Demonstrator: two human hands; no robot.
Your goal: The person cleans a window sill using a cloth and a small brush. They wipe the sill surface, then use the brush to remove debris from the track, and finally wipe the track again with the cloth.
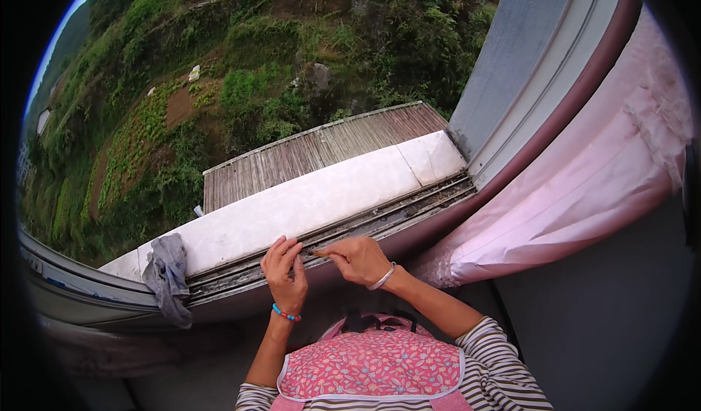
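Note:
A sliding-window track (405, 212) runs across in front of me, with dark dirt lying in its grooves. My right hand (358, 260) is closed on a small, thin brown piece (319, 253), perhaps a stick, whose tip points left over the track. Most of that piece is hidden by my fingers. Just to its left, my left hand (286, 279) is at the track with its thumb apart from the fingers and nothing visible in it. Whether its fingertips touch the track I cannot tell. Farther left, a grey cloth (167, 279) hangs over the track and sill.
Beyond the track lies a white outer ledge (317, 189), then a weathered corrugated roof (328, 142) and a green hillside (263, 82). The window frame (539, 77) and a pink curtain (580, 192) bound the right. A sliding sash (93, 290) is at the left.

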